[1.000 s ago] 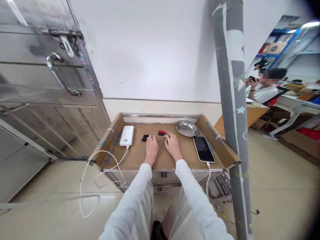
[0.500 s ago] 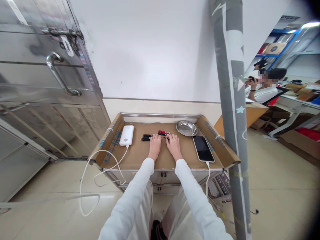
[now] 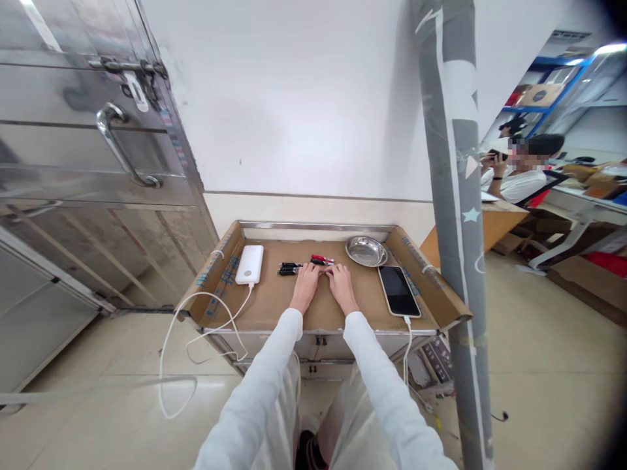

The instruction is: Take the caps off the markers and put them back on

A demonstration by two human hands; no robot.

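Note:
My left hand (image 3: 306,286) and my right hand (image 3: 341,287) lie low over the brown cardboard top, with their fingertips almost meeting. Both hands have curled, closed fingers. Something small and dark seems pinched where they meet, too hidden to name. Just left of my left hand lie several black pens or markers (image 3: 289,269). Beyond the fingertips is a red pen or marker (image 3: 321,258), with a dark one close by and partly covered by my fingers.
A white power bank (image 3: 249,264) with a cable lies at the left. To the right are a round metal dish (image 3: 366,251) and a plugged-in smartphone (image 3: 398,290). Raised cardboard sides edge the cart top (image 3: 274,307). A wrapped grey pole (image 3: 455,196) stands at the right; a person (image 3: 522,179) sits beyond.
My fingertips have come slightly closer together, and the thin dark piece seen between them before is now mostly covered. The pens, dish and phone stay where they were.

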